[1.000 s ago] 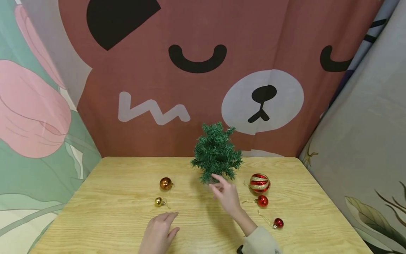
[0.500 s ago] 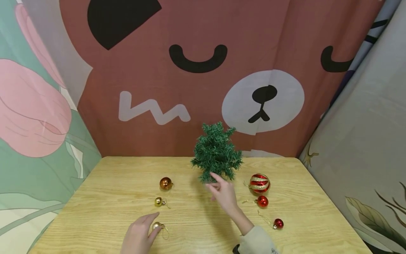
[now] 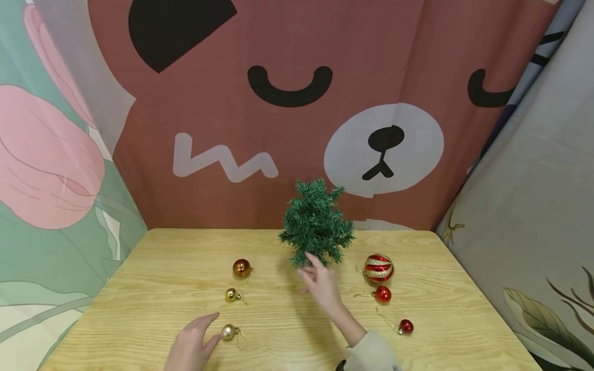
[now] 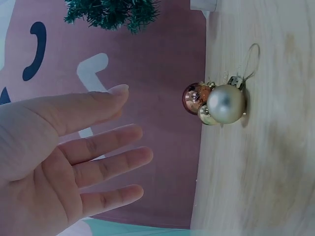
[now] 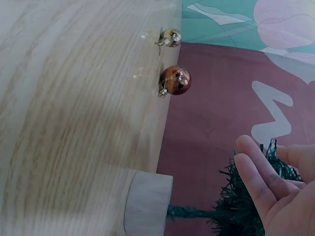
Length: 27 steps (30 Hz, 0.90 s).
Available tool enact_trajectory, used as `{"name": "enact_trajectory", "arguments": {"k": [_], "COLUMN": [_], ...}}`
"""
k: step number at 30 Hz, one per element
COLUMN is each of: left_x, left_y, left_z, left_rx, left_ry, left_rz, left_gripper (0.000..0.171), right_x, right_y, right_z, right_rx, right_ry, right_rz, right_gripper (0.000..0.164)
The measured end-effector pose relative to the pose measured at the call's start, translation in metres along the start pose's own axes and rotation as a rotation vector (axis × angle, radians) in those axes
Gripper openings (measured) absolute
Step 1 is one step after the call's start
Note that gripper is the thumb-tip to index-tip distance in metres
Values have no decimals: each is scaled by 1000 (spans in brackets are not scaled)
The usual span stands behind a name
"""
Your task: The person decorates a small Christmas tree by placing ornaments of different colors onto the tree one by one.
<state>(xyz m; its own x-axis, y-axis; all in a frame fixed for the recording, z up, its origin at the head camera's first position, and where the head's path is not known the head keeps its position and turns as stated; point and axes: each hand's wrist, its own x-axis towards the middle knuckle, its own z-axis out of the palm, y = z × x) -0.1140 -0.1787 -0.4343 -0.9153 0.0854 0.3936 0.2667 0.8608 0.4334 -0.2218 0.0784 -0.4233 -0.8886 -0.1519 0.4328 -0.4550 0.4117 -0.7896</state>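
Observation:
My left hand (image 3: 192, 342) is beside a pale gold bauble (image 3: 228, 332) at the front left of the table. In the left wrist view its fingers are apart and hold nothing, and the pale bauble (image 4: 226, 104) lies with its string loop upward. My right hand (image 3: 322, 288) is in front of a small green artificial Christmas tree (image 3: 317, 221). The right wrist view shows its fingers (image 5: 256, 179) loosely extended, holding nothing, close to the branches; whether they touch cannot be told. The tree stands upright on a pale round base (image 5: 147, 204).
An orange-brown bauble (image 3: 242, 268) and a small shiny gold bauble (image 3: 231, 294) lie on the left. To the right are a red-and-gold striped bauble (image 3: 378, 268), a red one (image 3: 382, 294) and a smaller dark red one (image 3: 406, 326). A printed curtain (image 3: 209, 201) hangs behind the wooden table (image 3: 139, 288).
My left hand has moved left and slightly down, and the pale gold bauble now shows on the table beside it. My right hand has drifted slightly left.

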Motion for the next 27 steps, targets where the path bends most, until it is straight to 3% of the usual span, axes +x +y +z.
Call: {"name": "enact_trajectory", "arguments": {"k": [14, 19, 27], "left_x": [4, 5, 5], "left_y": [-12, -18, -20], "left_z": [10, 16, 23], "left_rx": [-90, -149, -275], "left_ry": [-173, -186, -230], "left_rz": [-96, -118, -288], "left_gripper": [41, 42, 57], "right_x": [-1, -2, -7], "right_y": [1, -11, -34], "right_z": [8, 2, -8], "right_rx": [145, 199, 218], "right_ry": [12, 10, -16], "right_rz": [74, 68, 80], "right_gripper": [49, 47, 42]}}
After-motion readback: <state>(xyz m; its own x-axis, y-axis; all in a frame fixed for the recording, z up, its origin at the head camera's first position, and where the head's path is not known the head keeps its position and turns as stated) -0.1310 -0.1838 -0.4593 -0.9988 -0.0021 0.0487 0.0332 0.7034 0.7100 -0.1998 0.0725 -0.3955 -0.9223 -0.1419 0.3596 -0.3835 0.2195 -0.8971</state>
